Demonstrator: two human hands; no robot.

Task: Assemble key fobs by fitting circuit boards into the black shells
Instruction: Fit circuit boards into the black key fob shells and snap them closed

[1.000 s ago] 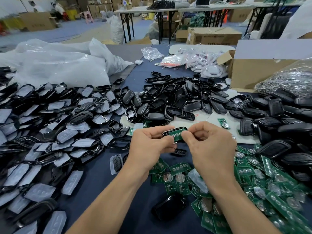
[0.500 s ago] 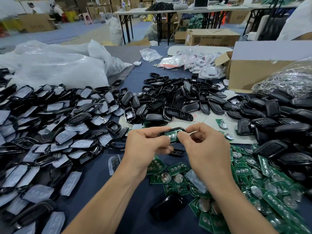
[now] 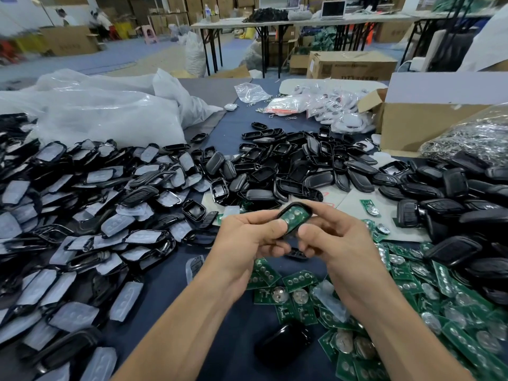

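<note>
Above the table's middle I hold a black shell (image 3: 296, 213) with a green circuit board (image 3: 292, 218) lying inside it. My left hand (image 3: 247, 237) grips its left end, thumb pressed on the board. My right hand (image 3: 338, 237) pinches its right end, fingers curled over the top edge. Loose green circuit boards (image 3: 412, 298) are heaped at the lower right. Empty black shells (image 3: 288, 166) are piled behind my hands.
Shells with clear button pads (image 3: 90, 215) cover the left side. Closed black fob halves (image 3: 453, 215) fill the right. One black fob (image 3: 283, 345) lies near the front edge. White plastic bags (image 3: 104, 111) and a cardboard box (image 3: 412, 119) stand at the back.
The shell has tilted so that its open side and the green board face me more. Both hands shifted slightly right and kept their hold.
</note>
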